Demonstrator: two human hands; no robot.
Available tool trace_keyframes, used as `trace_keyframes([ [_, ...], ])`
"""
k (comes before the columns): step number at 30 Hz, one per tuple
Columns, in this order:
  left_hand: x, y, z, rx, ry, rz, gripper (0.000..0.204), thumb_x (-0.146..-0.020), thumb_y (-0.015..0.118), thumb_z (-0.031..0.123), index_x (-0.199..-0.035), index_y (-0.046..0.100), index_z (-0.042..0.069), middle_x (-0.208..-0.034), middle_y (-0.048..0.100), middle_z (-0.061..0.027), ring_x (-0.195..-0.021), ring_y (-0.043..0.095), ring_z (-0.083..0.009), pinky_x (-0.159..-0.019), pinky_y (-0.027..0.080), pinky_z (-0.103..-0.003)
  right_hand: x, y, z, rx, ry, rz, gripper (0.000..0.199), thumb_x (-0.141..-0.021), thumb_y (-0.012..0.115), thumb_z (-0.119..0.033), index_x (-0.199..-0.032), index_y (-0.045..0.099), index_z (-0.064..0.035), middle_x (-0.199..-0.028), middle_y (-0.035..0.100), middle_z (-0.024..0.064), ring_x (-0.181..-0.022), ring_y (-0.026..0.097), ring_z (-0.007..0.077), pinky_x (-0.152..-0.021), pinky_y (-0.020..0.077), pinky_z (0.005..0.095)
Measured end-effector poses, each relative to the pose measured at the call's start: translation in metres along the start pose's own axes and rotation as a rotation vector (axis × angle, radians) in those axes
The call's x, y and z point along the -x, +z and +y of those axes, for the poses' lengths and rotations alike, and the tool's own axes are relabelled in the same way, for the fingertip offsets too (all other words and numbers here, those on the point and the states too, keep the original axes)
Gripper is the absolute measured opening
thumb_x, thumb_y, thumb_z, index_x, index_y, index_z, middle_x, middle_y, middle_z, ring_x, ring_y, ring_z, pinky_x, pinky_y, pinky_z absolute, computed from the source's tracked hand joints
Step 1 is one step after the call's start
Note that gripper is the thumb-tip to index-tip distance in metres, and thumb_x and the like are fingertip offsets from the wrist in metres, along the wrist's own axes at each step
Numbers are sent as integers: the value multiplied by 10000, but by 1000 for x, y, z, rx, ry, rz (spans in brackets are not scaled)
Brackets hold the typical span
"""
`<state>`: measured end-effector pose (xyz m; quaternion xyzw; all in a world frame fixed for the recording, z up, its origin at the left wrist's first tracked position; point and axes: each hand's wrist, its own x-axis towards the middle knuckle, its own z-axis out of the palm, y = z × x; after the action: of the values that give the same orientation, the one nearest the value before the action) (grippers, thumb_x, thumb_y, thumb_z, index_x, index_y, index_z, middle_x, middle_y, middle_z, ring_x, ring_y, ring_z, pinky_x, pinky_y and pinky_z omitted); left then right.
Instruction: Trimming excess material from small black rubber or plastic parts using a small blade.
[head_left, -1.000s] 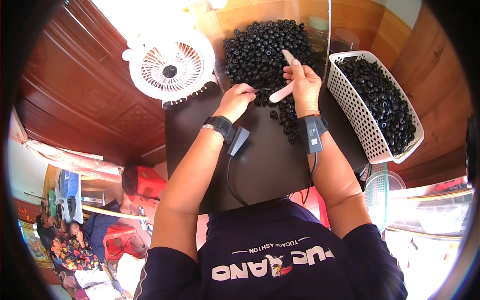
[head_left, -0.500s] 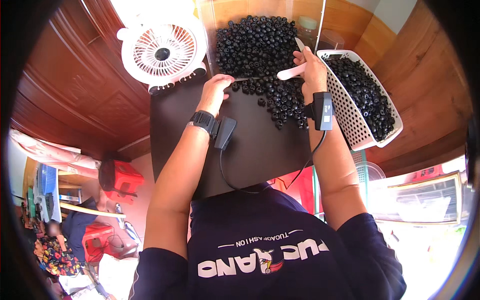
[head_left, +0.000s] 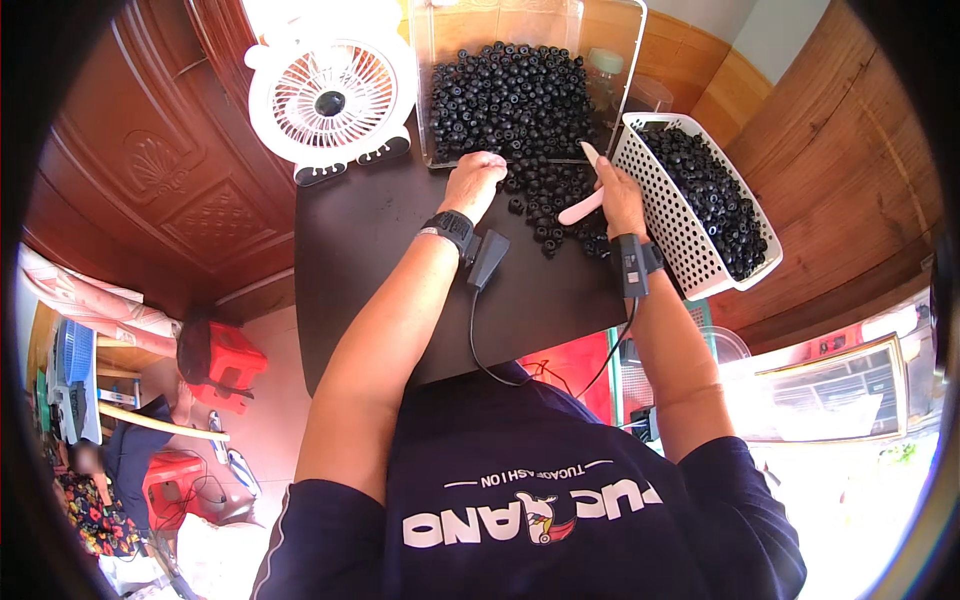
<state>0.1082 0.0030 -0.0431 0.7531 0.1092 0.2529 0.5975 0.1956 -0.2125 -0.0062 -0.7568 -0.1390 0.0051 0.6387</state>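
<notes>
My right hand [head_left: 624, 200] is closed round a tool with a pink handle [head_left: 580, 208]; a pale, pointed blade-like tip [head_left: 590, 153] sticks out above the fingers. The fist hides how tip and handle join. My left hand [head_left: 476, 182] is closed just in front of the clear bin [head_left: 424, 120], left of a spill of small black round pieces [head_left: 545, 190]. What its fingers hold, if anything, is hidden. Many of the black pieces show a hole in the face. More of them heap up inside the clear bin [head_left: 632, 50], which lies open toward me.
Right of my right hand stands a white perforated basket [head_left: 660, 210] of black pieces. A white fan [head_left: 330, 103] stands at the far left of the dark table [head_left: 370, 270]. A lidded jar [head_left: 605, 65] is behind the bin. Cables run from both wrist devices. A person [head_left: 95, 500] is at lower left.
My right hand has come nearer to me, with the pink-handled tool. My left hand has shifted right, its fingers now closed in. The spill of black pieces looks smaller.
</notes>
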Motion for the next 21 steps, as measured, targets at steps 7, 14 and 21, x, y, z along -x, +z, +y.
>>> trace_keyframes([
  [7, 9, 4, -21, -398, 480, 15, 118, -739, 634, 147, -818, 713, 109, -1000, 662, -33, -1069, 556, -253, -917, 462, -347, 7, 37, -1, -42, 41, -25, 418, -882, 579, -362, -728, 602, 26, -658, 526, 28, -630, 462, 123, -609, 381, 273],
  [14, 48, 6, 12, -335, 272, -31, 224, -780, 611, 178, -932, 664, 23, -1109, 599, -131, -1143, 497, -304, -956, 404, -356, 6, 53, 15, 24, 36, -52, 389, -869, 577, -358, -933, 674, 13, -690, 617, 62, -659, 575, 160, -648, 443, 297],
  [21, 60, -16, 17, -227, 44, -49, 222, -787, 610, 160, -966, 641, 33, -1048, 589, -130, -995, 567, -265, -865, 443, -328, 21, 71, -1, 75, -5, -153, 407, -869, 567, -357, -1035, 665, 1, -770, 654, 96, -711, 617, 182, -679, 474, 309],
])
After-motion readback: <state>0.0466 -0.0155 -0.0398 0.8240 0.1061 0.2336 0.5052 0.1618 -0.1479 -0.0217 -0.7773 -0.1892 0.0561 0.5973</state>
